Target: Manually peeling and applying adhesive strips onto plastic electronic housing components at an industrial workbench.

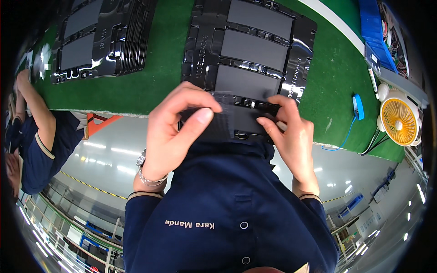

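Left hand point(177, 120) and right hand point(291, 132) are working well apart, hovering at the near end of a glossy black tray point(198, 52) that is lying on a smooth green tabletop point(168, 57). The tray's thin plastic is showing moulded ribs, raised lettering and sharp white glints. Flat, matte dark-grey rectangles are sitting in its recesses in one column; the nearest panel point(250, 120) is lying between the hands, close to the wearer's body. A translucent, faintly lined film point(224, 119) is covering that panel's left part, its edge reaching the left fingertips. Left thumb and forefinger are nearly meeting there; cannot tell whether the film is being pinched between them. Right thumb and forefinger are spreading apart at the panel's right side, curving like a loose C; contact with the surface is not showing clearly. A metal bracelet point(152, 181) is circling the left wrist. To the left, a stack of trays point(132, 52) is rising in tight, shiny layers, with matching grey panels lying in the top one. To the right, a round fan point(399, 122) is showing yellow radial slats within a white rim, near a blue strap point(358, 107) that is trailing a thin cord.
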Demonstrator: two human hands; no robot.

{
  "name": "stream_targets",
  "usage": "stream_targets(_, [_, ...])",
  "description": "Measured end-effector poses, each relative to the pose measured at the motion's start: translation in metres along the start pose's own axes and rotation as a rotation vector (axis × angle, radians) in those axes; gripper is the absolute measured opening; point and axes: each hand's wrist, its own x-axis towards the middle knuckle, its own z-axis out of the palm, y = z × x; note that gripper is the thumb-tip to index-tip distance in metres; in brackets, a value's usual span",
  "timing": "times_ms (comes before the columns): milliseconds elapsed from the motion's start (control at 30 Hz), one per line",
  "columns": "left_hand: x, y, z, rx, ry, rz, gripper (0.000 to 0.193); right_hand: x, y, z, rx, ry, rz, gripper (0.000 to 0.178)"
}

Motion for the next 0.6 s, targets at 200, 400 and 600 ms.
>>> stream_targets(200, [0.006, 0.002, 0.018, 0.028, -0.097, -0.143, 0.011, 0.002, -0.023, -0.021, 0.243, 0.070, -0.345, 0.007])
stream_targets(400, [0.011, -0.003, 0.023, 0.082, -0.151, 0.017, 0.010, 0.016, -0.034, -0.009, 0.142, 0.061, -0.448, 0.008])
stream_targets(600, [0.009, -0.001, 0.023, 0.115, -0.126, -0.028, 0.011, 0.021, -0.034, -0.007, 0.115, 0.045, -0.452, 0.009])
